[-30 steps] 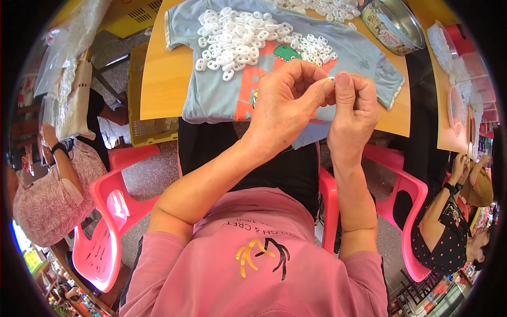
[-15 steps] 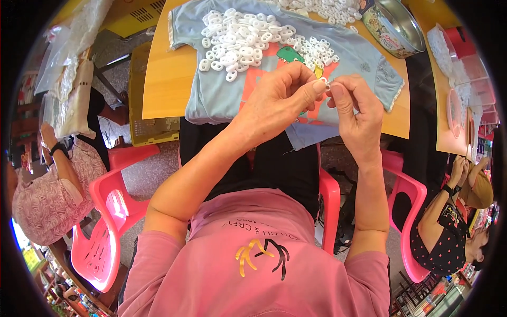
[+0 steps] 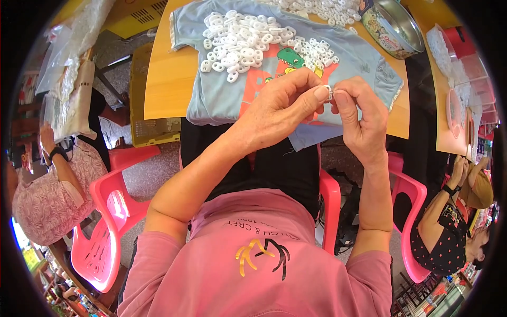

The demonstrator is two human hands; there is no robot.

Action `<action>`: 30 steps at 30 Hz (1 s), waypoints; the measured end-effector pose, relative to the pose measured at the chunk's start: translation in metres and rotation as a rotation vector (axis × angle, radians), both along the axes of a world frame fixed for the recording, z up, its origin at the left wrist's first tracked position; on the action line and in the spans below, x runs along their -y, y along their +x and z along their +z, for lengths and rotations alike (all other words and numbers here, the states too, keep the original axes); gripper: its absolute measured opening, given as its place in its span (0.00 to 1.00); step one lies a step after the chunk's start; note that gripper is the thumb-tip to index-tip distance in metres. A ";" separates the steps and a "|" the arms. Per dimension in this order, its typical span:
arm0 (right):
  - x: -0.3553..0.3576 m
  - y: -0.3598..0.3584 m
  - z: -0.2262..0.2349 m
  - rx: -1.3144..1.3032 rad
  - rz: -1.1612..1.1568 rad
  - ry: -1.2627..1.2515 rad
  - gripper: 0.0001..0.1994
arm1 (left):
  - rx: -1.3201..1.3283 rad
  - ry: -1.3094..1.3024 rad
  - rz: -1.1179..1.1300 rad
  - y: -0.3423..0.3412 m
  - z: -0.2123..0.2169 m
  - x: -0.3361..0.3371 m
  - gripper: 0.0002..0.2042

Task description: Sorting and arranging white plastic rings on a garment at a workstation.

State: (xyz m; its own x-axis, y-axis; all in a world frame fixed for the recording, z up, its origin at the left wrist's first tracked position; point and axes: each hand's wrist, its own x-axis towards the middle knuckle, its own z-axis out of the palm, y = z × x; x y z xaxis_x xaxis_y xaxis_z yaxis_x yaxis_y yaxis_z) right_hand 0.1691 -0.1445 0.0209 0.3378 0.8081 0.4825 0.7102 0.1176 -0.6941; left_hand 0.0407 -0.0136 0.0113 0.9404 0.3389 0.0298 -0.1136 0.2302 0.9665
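Far left, a seated person in a pink patterned top [image 3: 50,195], one arm raised, beside a pink plastic chair [image 3: 105,232]. Moving in, the wooden desk [image 3: 163,79] carries a light-blue child's T-shirt [image 3: 222,100] spread flat, and on it sits a heap of small white plastic rings [image 3: 237,39], piled over the shirt's upper part. Now the left hand [image 3: 277,108], up over the shirt's lower edge, fingers [image 3: 317,95] narrowed to a pinch. Between both hands, one small white piece [image 3: 328,94], gripped at the fingertips, held just above the shirt and near the heap. The right hand [image 3: 362,121] meets it from the other side, thumb and forefinger closed on the same piece. Further right, a round metal tin [image 3: 393,26] on the desk's corner, open side up. At the right edge, another person in a dotted dark top [image 3: 449,243], hands raised.
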 end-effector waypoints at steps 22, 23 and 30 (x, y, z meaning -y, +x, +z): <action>0.012 -0.007 -0.008 -0.031 0.124 0.039 0.03 | 0.035 0.235 -0.068 -0.005 -0.007 0.001 0.08; 0.012 -0.008 -0.009 -0.070 0.124 0.012 0.03 | 0.012 0.206 -0.075 -0.005 -0.009 0.001 0.09; 0.009 -0.001 -0.012 -0.192 0.056 -0.182 0.08 | -0.142 0.053 -0.067 -0.003 -0.016 0.003 0.09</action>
